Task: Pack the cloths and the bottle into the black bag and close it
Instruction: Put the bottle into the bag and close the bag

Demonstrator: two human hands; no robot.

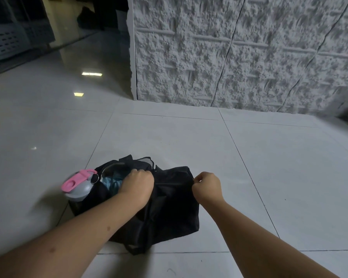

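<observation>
Now the bag (169, 201) lies on the floor (189, 137), its right part shut and its left end open. Curled over the top seam, the left hand (138, 184) seems to grip the zip pull, while the right hand (206, 187) pinches the bag's right end. Left of the left hand, the bottle (77, 186) stands in the open end beside a blue cloth (113, 183).

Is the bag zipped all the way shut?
No, the black bag gapes at its left end, where the bottle pokes out.

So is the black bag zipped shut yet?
Not yet: the black bag gapes at its left end, blue cloth and bottle showing.
</observation>
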